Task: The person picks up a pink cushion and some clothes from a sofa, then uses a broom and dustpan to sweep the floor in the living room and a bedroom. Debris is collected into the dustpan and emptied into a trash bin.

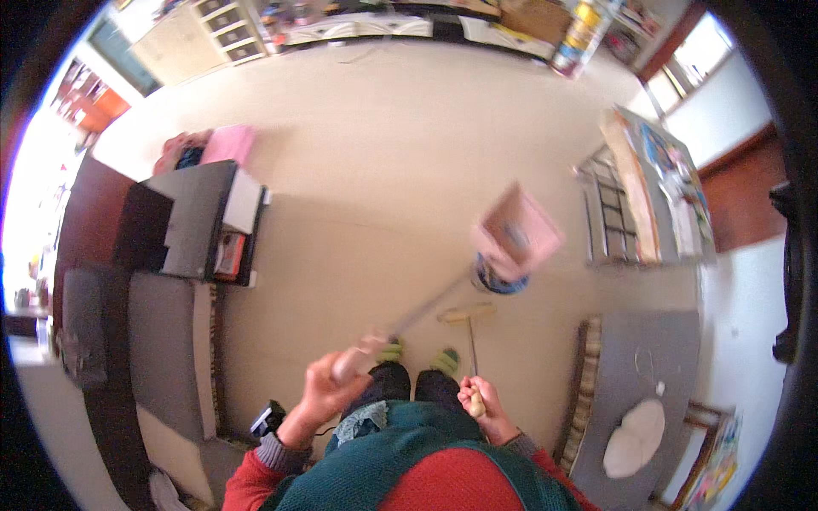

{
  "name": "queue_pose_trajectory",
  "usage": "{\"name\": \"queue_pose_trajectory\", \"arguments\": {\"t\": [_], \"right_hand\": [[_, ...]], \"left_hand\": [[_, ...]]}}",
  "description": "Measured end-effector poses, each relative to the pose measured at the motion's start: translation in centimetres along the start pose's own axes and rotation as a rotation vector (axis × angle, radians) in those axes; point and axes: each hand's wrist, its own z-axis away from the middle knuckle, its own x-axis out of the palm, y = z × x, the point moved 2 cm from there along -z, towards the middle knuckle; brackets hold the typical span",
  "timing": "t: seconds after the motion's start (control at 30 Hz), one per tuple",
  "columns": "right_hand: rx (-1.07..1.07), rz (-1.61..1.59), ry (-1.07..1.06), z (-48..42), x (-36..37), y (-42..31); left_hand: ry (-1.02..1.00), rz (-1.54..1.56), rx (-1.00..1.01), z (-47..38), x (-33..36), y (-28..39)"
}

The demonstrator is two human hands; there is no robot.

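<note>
My left hand (326, 386) is closed around the pale grip of a long-handled pink dustpan (548, 237). Its thin grey shaft (431, 303) slants away to the upper right, and the pan is motion-blurred. Something small and greyish shows inside the pan, too blurred to name. Just behind and below the pan is a round blue object (501, 283), partly hidden by it. My right hand (489, 402) grips the pale end of a thin-handled broom or mop (471, 342). Its yellowish crosswise head (466, 313) is over the floor, beyond my green slippers (445, 361).
A dark low cabinet (192, 211) stands left, beside a pink box (229, 144). Grey-topped seats (169, 332) flank me; a pale cushion (634, 439) lies on the right one. A cluttered table (671, 185) stands farther right. White drawers (358, 27) line the far wall.
</note>
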Motion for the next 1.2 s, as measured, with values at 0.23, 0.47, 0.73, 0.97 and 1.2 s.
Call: {"name": "queue_pose_trajectory", "arguments": {"t": [0.23,0.47,0.73,0.97,1.2], "right_hand": [[-0.123,0.127,0.163,2.9,-2.0,-0.8],[-0.219,0.264,0.405,4.7,-6.1,-2.4],[-0.184,0.354,0.459,6.1,-9.0,-3.4],[-0.070,0.968,0.562,7.8,-7.2,-2.4],[-0.150,1.093,0.350,7.4,-4.5,-0.8]], "left_hand": [[0.383,0.323,0.070,-2.4,-1.6,0.6],[0.421,0.024,0.011,-3.4,-3.5,-1.9],[0.451,-0.149,-0.230,-3.4,-5.8,-9.2],[0.495,0.090,-0.207,-2.7,-5.4,-14.5],[0.506,0.130,-0.403,-3.0,-4.7,-19.4]]}}
